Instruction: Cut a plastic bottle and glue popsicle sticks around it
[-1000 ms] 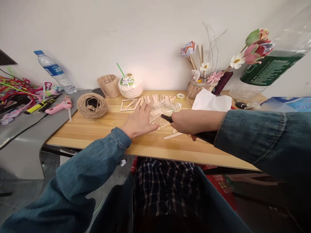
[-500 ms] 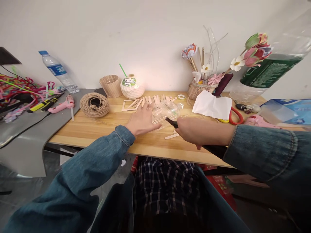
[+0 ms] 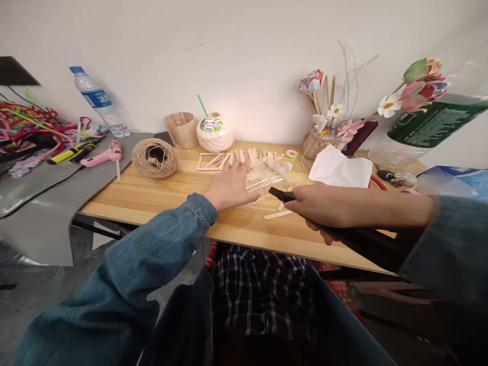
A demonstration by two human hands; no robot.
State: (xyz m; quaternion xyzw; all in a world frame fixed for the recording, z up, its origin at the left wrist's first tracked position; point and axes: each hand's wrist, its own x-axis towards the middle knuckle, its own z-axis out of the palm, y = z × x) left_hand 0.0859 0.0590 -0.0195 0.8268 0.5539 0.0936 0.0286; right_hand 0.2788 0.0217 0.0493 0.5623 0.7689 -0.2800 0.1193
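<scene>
A clear plastic bottle (image 3: 267,172) lies on its side on the wooden table, its neck pointing right. My left hand (image 3: 232,185) rests over the bottle's left end and grips it, thumb along the near side. In my right hand (image 3: 324,203) is a long black tool (image 3: 281,194), fingers wrapped round it. Its flat, dark tip points left at the bottle's near side, seemingly a little apart from it; its rear part runs back under my wrist. Below the tip lies a craft stick (image 3: 278,215). Behind the bottle are several more craft sticks (image 3: 244,155).
Left of the bottle sit a twine ball (image 3: 168,168), a stick cup (image 3: 181,133) and a white coconut (image 3: 215,136). A pink glue gun (image 3: 102,156) lies on the grey mat (image 3: 57,223). At right are white paper (image 3: 339,170), a flower holder (image 3: 318,145) and a large bottle (image 3: 423,122).
The view has shifted, so the table's things appear slightly to the right. My right hand and the black tool have drawn back a little to the right; my left hand stays on the bottle.
</scene>
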